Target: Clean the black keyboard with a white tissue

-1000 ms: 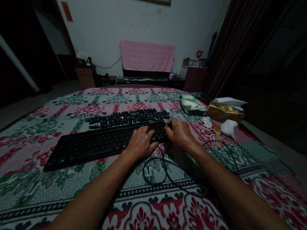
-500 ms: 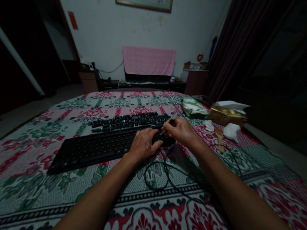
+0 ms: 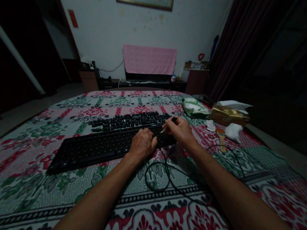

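A black computer keyboard, its key caps off across most of it, lies slightly slanted on the patterned cloth. My left hand rests on its right part, fingers curled together against it and the thumb tucked alongside; the fingertips are partly hidden. Pinched in my right hand is a slim tool with a dark handle end and a pale tip, its kind unclear. The tip points down at the right end of the keyboard. Behind the keyboard, loose black key caps lie in rows.
A black cable coils in front of the keyboard. To the right lie a wooden-handled brush, crumpled white tissue, a gold tissue box and a green-and-white packet. A pink towel hangs over a screen by the wall.
My left thumb and fingers have drawn in from a spread pose to a closer curl. My right hand still holds the slim tool, having shifted slightly, and more of its pale tip shows.
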`<state>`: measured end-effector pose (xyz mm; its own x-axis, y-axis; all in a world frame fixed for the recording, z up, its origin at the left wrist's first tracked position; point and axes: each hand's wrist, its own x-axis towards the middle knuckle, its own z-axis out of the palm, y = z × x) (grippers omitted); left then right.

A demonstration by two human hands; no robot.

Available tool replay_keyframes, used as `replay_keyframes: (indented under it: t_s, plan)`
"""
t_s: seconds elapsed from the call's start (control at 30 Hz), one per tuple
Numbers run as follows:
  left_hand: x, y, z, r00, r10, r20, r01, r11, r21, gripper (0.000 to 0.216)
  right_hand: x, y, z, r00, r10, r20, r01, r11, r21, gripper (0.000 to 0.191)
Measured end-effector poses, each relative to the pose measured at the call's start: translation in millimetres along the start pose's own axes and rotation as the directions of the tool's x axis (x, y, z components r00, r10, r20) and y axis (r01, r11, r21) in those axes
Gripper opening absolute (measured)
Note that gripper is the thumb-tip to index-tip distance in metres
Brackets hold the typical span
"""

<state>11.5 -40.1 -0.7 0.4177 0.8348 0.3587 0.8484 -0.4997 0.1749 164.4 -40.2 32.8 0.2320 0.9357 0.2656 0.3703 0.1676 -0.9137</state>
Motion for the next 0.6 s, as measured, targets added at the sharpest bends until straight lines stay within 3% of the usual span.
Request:
replay_keyframes:
  t_s: [0.1, 0.3, 0.37, 0.6]
  plan:
    - [0, -1, 0, 0.999, 0.026, -0.025, -0.026, 1.000, -0.001, 0.027, 5, 6, -7, 0.998, 0.068, -0.017, -0.067, 0.996, 0.061, 0.019]
    - [1, -3, 4, 0.994, 0.071, -0.080, -0.073, 0.997, -0.023, 0.022, -6, 11, 0, 0.986, 0.037, 0.161, 0.014, 0.953, -0.303, 0.014]
    - [1, -3, 6, 0.993, 0.092, -0.080, -0.094, 0.995, -0.023, 0.019, -11, 10, 4, 0.970, 0.069, 0.232, 0.012, 0.943, -0.333, 0.020]
    - [-3, -1, 3, 0.978, 0.183, -0.099, -0.184, 0.983, 0.003, 0.017, -15, 10, 6, 0.931, 0.243, 0.272, -0.143, 0.929, -0.340, 0.014]
